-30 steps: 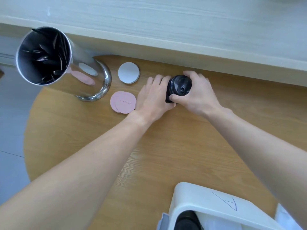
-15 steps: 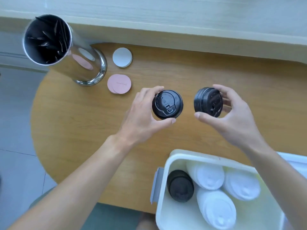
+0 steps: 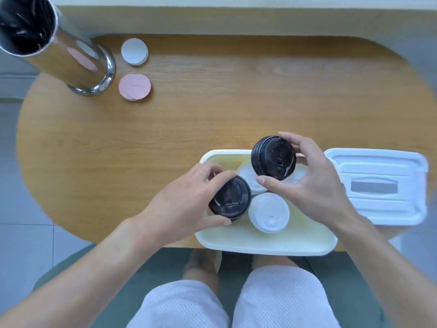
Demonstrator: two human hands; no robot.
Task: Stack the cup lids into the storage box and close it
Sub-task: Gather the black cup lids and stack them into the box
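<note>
White lid stacks (image 3: 268,212) crowd storage box (image 3: 260,245) middle; near strip bare; box cover (image 3: 378,185) flanks right.

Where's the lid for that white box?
The box lid lies flat on the wooden table, right of the open storage box, beyond the right hand.

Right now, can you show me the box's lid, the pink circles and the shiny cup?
box lid (image 3: 376,187), head view, middle of its top.
pink circles (image 3: 134,87), head view, top circle's middle.
shiny cup (image 3: 71,59), head view, its side.
</note>
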